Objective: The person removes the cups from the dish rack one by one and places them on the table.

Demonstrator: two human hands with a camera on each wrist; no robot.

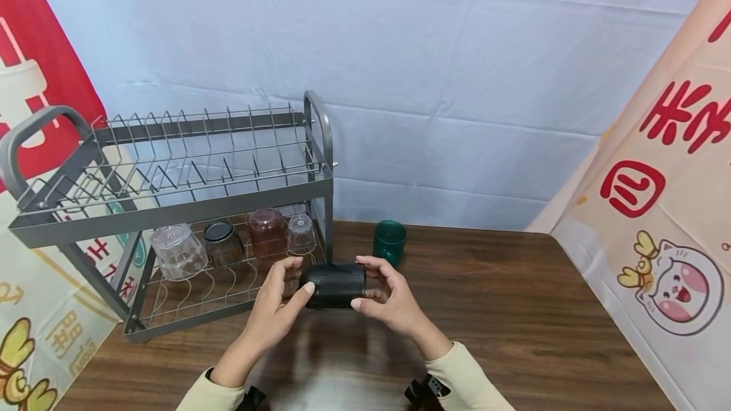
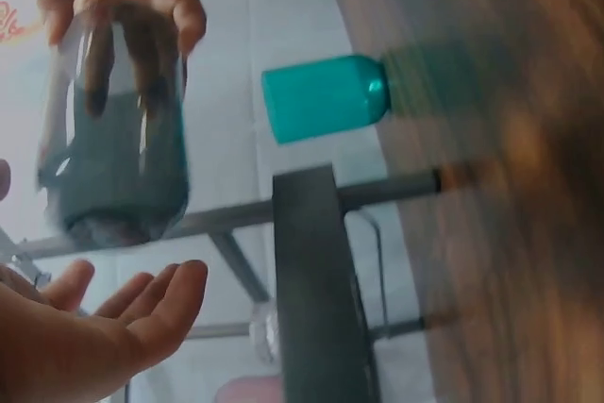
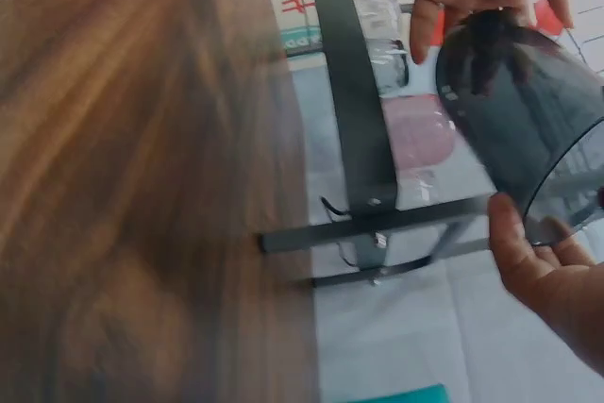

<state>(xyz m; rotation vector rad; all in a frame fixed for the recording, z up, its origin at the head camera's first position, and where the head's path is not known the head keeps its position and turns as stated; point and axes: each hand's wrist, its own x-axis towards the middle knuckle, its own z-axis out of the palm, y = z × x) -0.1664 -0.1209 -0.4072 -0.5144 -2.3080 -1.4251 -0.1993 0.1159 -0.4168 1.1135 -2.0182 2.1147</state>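
Partway along, I judge: wood-grained table [image 1: 485, 309], grey metal rack [image 1: 171, 210] with wire tiers, four glasses [image 1: 268, 233] already on lower one. Right hand [image 1: 396, 300] pinches rim of smooth, round-based smoky glass [image 1: 334, 285], held sideways above table; left hand [image 1: 276, 303] spreads loosely about base, contact I can't confirm. Green translucent tumbler [image 1: 389, 247], upright outside rack, seemingly remaining.

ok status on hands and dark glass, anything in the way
Right hand grips dark glass at rim. Left hand by its base. Glass sideways, midair. Green cup just beyond.
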